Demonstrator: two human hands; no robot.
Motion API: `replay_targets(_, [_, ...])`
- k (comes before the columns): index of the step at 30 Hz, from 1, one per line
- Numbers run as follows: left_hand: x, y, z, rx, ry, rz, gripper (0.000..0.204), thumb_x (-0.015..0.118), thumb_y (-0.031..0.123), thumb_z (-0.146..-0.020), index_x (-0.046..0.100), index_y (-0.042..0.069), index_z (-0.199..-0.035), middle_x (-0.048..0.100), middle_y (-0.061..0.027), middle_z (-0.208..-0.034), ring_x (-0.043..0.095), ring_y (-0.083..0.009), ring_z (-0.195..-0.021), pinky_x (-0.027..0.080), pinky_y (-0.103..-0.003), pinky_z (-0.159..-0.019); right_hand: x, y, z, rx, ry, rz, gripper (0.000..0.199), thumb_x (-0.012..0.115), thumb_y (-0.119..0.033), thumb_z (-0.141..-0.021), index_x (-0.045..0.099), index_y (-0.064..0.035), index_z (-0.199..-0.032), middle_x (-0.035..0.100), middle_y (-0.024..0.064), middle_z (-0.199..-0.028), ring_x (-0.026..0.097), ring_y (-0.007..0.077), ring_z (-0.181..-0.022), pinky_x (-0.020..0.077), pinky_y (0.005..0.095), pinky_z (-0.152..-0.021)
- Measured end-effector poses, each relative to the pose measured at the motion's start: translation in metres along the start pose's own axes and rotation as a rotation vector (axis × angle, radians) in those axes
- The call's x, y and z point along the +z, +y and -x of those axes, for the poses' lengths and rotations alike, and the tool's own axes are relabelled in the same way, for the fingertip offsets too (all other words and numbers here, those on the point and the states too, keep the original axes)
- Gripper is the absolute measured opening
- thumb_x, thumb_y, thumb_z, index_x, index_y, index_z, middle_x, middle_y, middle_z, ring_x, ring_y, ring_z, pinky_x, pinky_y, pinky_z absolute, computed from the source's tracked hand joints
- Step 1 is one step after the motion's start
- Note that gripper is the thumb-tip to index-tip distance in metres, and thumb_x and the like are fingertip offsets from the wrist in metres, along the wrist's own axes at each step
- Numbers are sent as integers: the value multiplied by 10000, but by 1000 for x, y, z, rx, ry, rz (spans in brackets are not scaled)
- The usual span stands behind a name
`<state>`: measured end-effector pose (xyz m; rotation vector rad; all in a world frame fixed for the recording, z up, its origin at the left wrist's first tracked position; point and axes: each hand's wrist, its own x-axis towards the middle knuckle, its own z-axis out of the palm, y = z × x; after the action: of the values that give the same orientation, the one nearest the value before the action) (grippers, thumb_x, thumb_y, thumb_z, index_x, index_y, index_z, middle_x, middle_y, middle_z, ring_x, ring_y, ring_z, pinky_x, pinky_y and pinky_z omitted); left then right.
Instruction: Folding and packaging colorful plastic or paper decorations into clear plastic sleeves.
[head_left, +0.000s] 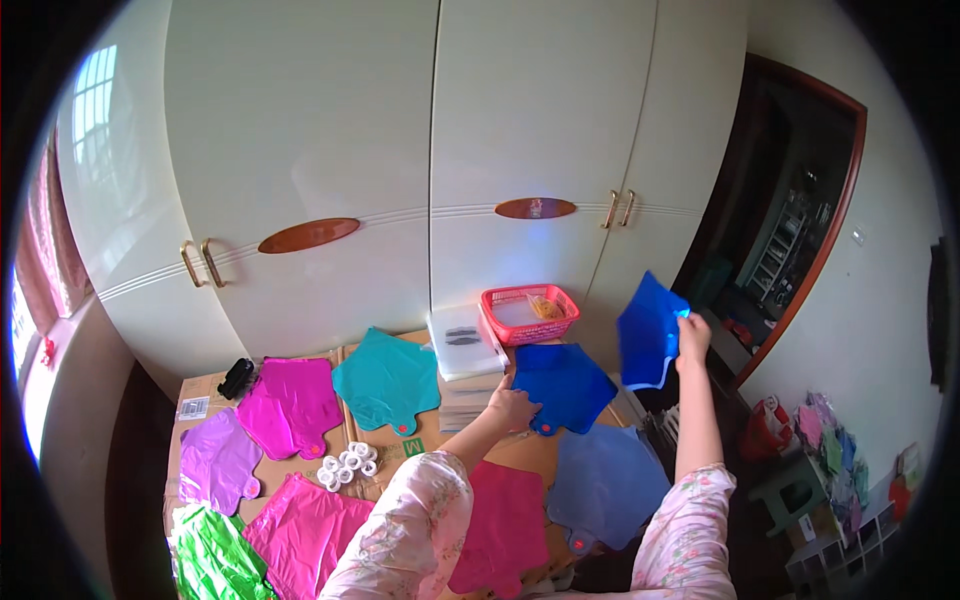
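My right hand (692, 340) is raised at the right, closed on the edge of a flat, shiny dark blue foil balloon (647, 335) that hangs upright in the air. My left hand (512, 405) rests at the left edge of another dark blue foil balloon (565, 385) lying on the cardboard; its thumb stands apart from the fingers, which touch the edge near the tab. Just behind and left of that hand is a stack of clear plastic bags (467, 345). A pale blue foil balloon (610, 485) lies nearer to me, partly beside my right sleeve.
More flat foil balloons lie around: teal (388, 380), magenta (290, 405), purple (218, 460), green (215, 555) and pinks (500, 525). White rolls (348, 466) sit among them on cardboard (370, 485). A pink basket (530, 312) stands at the back, against the wardrobe (540, 110).
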<state>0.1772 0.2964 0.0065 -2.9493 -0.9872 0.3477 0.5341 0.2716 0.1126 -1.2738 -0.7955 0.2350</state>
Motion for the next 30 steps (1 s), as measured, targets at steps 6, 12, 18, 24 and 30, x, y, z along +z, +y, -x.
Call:
replay_targets(6, [-7, -2, 10, -53, 92, 60, 451, 451, 438, -913, 491, 283, -1334, 457, -113, -1379, 313, -290, -1358, 88, -552, -1119, 97, -115, 56, -661, -253, 473, 88, 585, -67, -879, 576, 8, -924, 648, 106, -771, 637, 137, -713, 475, 286, -616])
replay_targets(12, [-19, -61, 95, -210, 361, 73, 566, 445, 539, -886, 484, 206, -1343, 405, -114, -1422, 251, -300, -1384, 186, -549, -1094, 234, -126, 166, -1119, -615, 224, 98, 558, -55, -805, 618, -83, -877, 661, 112, -867, 651, 310, -817, 528, 413, -674])
replay_targets(18, [35, -172, 234, -598, 260, 278, 395, 582, 423, -848, 597, 180, -1159, 580, -57, -1212, 495, -252, -1188, 432, -491, -898, 323, -42, 296, -1388, -955, 340, 104, 531, -106, -789, 585, -78, -706, 587, 76, -746, 641, 245, -722, 543, 345, -636])
replay_targets(24, [72, -177, 298, -576, 327, 324, 318, 583, 352, -832, 655, 132, -1051, 650, -105, -1068, 591, -290, -1053, 477, -436, -875, 333, 16, 375, -1253, -1259, 393, 137, 541, -124, -786, 629, -66, -698, 635, 98, -792, 668, 262, -742, 555, 381, -642])
replay_targets(30, [83, -173, 299, -552, 321, 354, 307, 563, 321, -832, 672, 126, -1042, 649, -82, -1096, 590, -275, -1056, 477, -426, -877, 332, 19, 387, -1290, -1236, 404, 106, 578, -138, -756, 631, -73, -692, 631, 94, -740, 665, 261, -689, 554, 385, -611])
